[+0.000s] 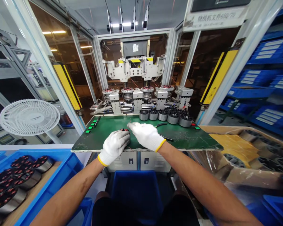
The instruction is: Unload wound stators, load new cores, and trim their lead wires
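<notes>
Since the core seems heavy, its side is aptly clasped by the left hand, the right hand's closure unclear.

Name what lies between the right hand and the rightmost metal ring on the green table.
In the head view, black tool handles lie between the right hand and that metal ring.

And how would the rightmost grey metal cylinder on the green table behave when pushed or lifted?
The grey metal cylinder with black top probably feels heavy, its wall looking metallic. Squat and upright, it should slide rather than tip. Laid on its round side, it might roll.
</notes>
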Demonstrator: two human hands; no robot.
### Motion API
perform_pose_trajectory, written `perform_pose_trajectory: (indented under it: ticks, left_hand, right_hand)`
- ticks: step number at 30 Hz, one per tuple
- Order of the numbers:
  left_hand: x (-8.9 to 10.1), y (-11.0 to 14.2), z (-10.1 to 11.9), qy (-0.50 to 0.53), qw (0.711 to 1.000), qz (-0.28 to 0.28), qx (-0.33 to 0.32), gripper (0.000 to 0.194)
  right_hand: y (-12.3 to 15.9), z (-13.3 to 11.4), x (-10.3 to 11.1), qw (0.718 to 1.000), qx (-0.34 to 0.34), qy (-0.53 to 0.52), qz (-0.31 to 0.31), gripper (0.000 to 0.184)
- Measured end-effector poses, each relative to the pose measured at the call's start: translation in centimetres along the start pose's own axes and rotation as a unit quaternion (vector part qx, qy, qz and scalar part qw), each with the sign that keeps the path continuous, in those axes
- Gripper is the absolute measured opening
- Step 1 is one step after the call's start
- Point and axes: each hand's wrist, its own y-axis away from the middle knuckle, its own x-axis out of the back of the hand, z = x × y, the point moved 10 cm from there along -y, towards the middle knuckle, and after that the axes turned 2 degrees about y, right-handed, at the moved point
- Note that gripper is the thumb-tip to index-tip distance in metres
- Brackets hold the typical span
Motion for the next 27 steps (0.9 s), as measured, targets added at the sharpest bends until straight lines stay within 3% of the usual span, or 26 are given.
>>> perform_pose_trajectory:
  ticks: [3, 6, 9, 12, 15, 18, 22, 27]
  left_hand:
    - [0.3, -0.5, -0.4, 0.028, 0.999, -0.023, 0.022, 0.026]
    - [0.0, -2.0, -1.2, 0.055, 0.991, -0.099, 0.068, 0.026]
    - [-0.4, -3.4, -2.1, 0.034, 0.975, -0.193, 0.108, 0.024]
    - [-0.3, -3.7, -2.5, 0.033, 0.966, -0.230, 0.114, 0.024]
    - [0.0, -2.9, -2.0, 0.093, 0.971, -0.199, 0.096, 0.040]
    - [0.4, -1.5, -2.3, 0.094, 0.982, -0.113, 0.117, 0.055]
    - [0.0, -0.6, -2.7, 0.080, 0.984, -0.046, 0.152, 0.040]
    - [-0.9, -1.3, -3.5, 0.067, 0.974, -0.098, 0.191, 0.029]
  right_hand:
    - [0.3, -1.6, -3.2, 0.995, 0.065, 0.001, -0.077, 0.024]
    - [1.1, -3.6, -4.8, 0.992, 0.074, -0.051, -0.089, 0.021]
    - [1.8, -5.1, -4.7, 0.990, 0.060, -0.092, -0.083, 0.025]
    - [2.5, -4.4, -3.2, 0.991, 0.018, -0.092, -0.096, 0.027]
    - [2.8, -1.3, 0.3, 0.995, -0.063, -0.070, -0.021, 0.037]
    - [2.1, -0.3, 1.9, 0.998, -0.037, -0.046, 0.026, 0.041]
    - [0.9, -1.3, -1.9, 0.996, 0.025, 0.021, -0.086, 0.033]
    - [0.9, -2.3, -5.2, 0.988, 0.046, -0.018, -0.145, 0.027]
